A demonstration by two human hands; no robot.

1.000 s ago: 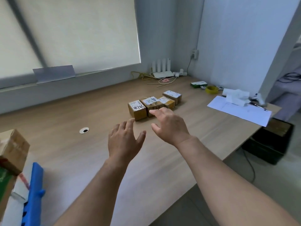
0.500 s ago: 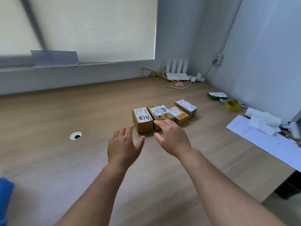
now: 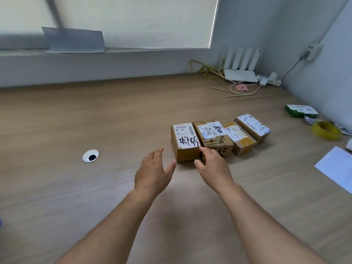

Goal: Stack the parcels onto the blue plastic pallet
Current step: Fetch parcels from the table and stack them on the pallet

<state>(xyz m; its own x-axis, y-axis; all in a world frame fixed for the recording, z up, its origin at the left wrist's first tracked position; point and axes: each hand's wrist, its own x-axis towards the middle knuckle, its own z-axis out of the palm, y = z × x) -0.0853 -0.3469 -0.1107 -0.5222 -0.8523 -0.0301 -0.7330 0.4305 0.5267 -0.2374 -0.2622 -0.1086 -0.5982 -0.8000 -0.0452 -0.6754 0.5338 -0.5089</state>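
Four cardboard parcels sit in a tight row, side by side, on a pale wood-grain worktop (image 3: 95,187) that runs back to a grey sill under a drawn blind (image 3: 123,20). A folded card (image 3: 73,40) leans on the sill, a white router (image 3: 240,73) with loose cables fills the far corner, and a round cable hole (image 3: 90,155) sits well to the left of the row. A green box (image 3: 301,110) and a yellow tape roll (image 3: 326,130) lie by the right wall. The frame's right edge cuts off a white sheet (image 3: 337,166). The handwriting on the labels is too loose to read. The right grip (image 3: 213,168) hides the near lower corner of the second parcel (image 3: 213,138); its fingers are loosely extended at that near face and hold nothing, though I cannot tell if they touch it. The left grip (image 3: 152,174) is spread flat and empty, its thumb just beside the near left corner of the leftmost parcel (image 3: 185,143). The third parcel (image 3: 240,140) and fourth parcel (image 3: 253,126) lie further right, apart from both
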